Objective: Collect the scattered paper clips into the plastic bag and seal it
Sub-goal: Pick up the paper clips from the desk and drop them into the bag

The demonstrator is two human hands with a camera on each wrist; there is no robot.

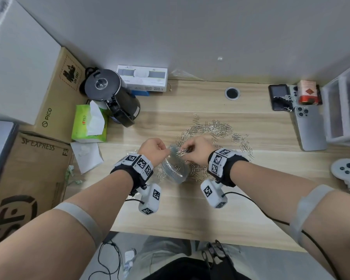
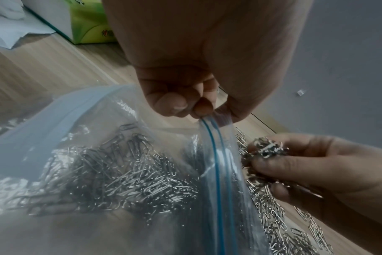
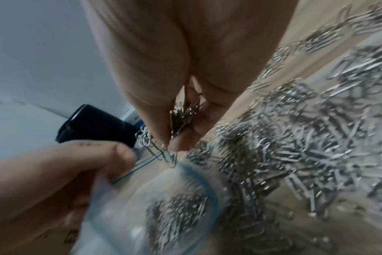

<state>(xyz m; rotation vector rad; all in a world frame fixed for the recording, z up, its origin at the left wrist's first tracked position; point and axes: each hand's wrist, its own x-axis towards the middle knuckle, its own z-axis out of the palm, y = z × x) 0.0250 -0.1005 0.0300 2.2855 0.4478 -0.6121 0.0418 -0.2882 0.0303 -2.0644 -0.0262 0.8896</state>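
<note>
Wooden desk | my left hand pinches zip bag rim | right hand, just right of it, clutches paper clips at the mouth

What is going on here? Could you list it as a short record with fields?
left hand: pinches the plastic bag by its blue zip rim, holding it open
right hand: grips a bunch of paper clips at the bag mouth
in bag: many clips already
desk: big clip pile left
seal: not yet closed
</note>
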